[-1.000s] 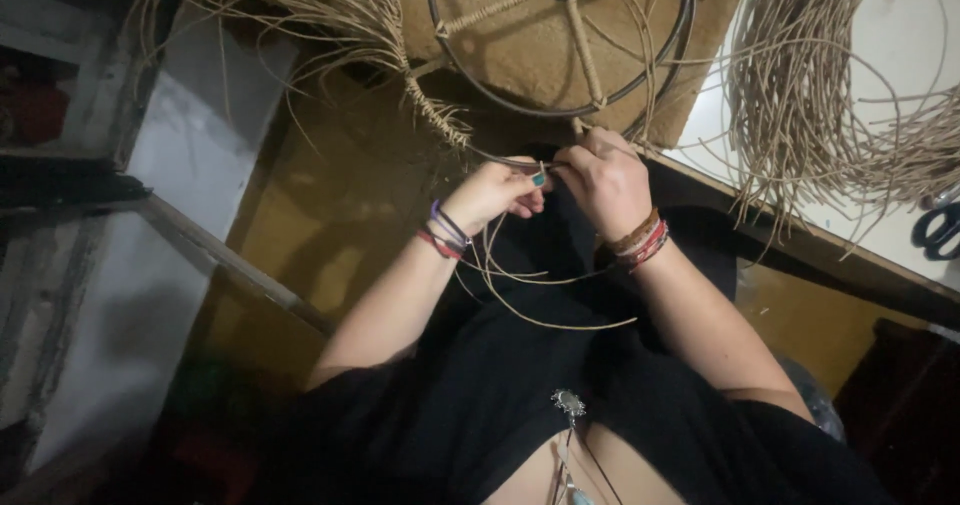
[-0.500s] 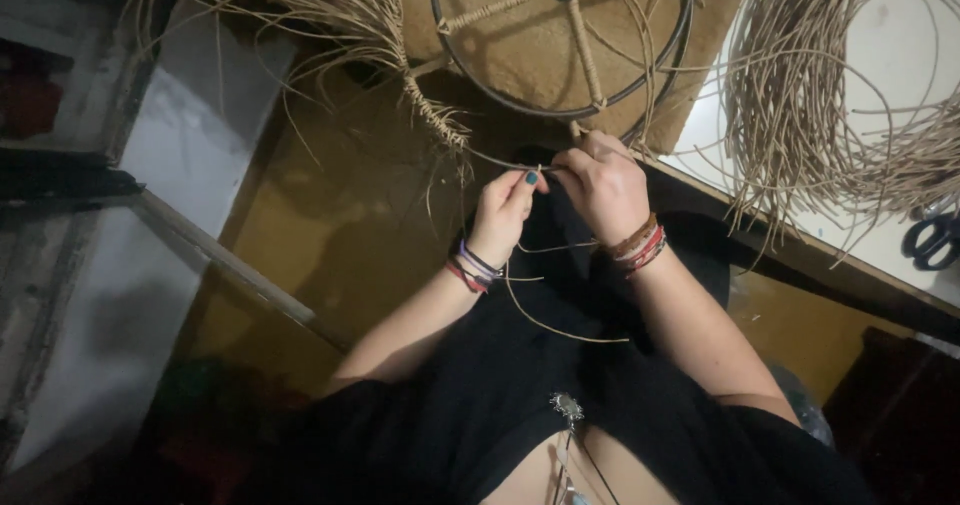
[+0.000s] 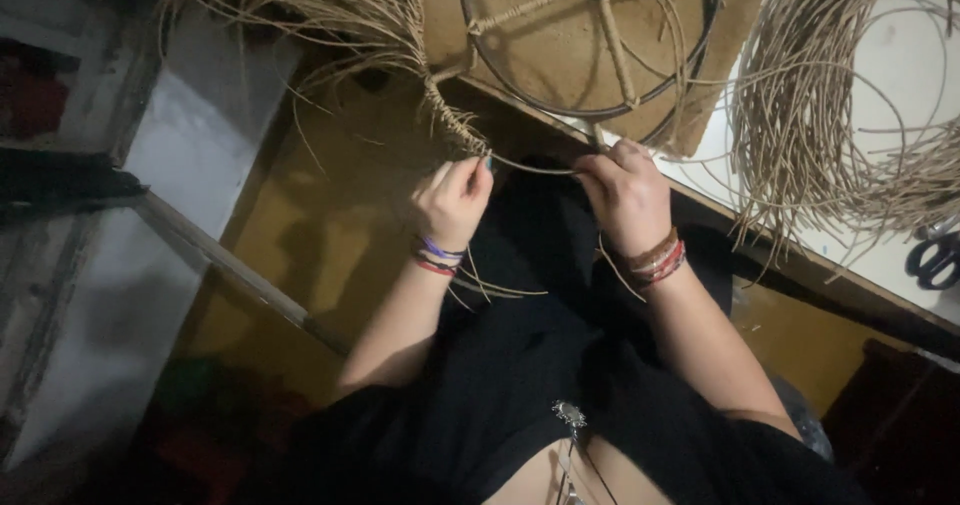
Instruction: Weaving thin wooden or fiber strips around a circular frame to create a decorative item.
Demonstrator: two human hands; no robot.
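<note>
Left hand [image 3: 452, 197] and right hand [image 3: 628, 187] each pinched the cane strand [image 3: 535, 170] taut; only a short braid [image 3: 452, 123] was done on the near-left rim of the wire hoop [image 3: 520, 80], the rest bare.

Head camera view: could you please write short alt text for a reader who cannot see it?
Two bare hands, the left hand and right hand, pull a thin tan reed strand taut between them at the woven edge of a round black wire frame. A coil of loose tan reeds lies on the white table.
</note>
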